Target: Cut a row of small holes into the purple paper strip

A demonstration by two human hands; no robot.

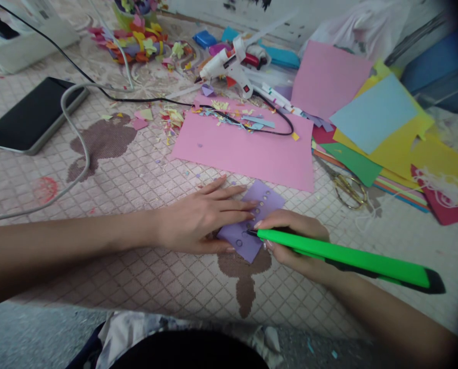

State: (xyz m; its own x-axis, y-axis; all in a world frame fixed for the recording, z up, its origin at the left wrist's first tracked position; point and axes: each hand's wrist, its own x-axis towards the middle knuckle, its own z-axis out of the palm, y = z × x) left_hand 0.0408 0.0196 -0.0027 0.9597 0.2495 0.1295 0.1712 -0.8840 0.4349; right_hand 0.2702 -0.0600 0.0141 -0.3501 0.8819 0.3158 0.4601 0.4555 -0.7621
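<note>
A small purple paper strip (269, 200) lies slantwise on the table, with a row of small round holes or marks along it and a dark-outlined circle near its lower end. My left hand (204, 218) rests flat, fingers spread, across the strip's left side. In my right hand (296, 238) is a long green utility knife (344, 252) with a black end. Its dark tip touches the paper beside the outlined circle, just right of my left fingertips. Part of the strip is hidden under both hands.
Beyond the strip lies a pink sheet (244, 154) with paper scraps. A white glue gun (229, 64) and its black cord sit behind. Scissors (348, 189) and stacked coloured paper (375, 115) are at right, a phone (31, 115) and grey cable at left.
</note>
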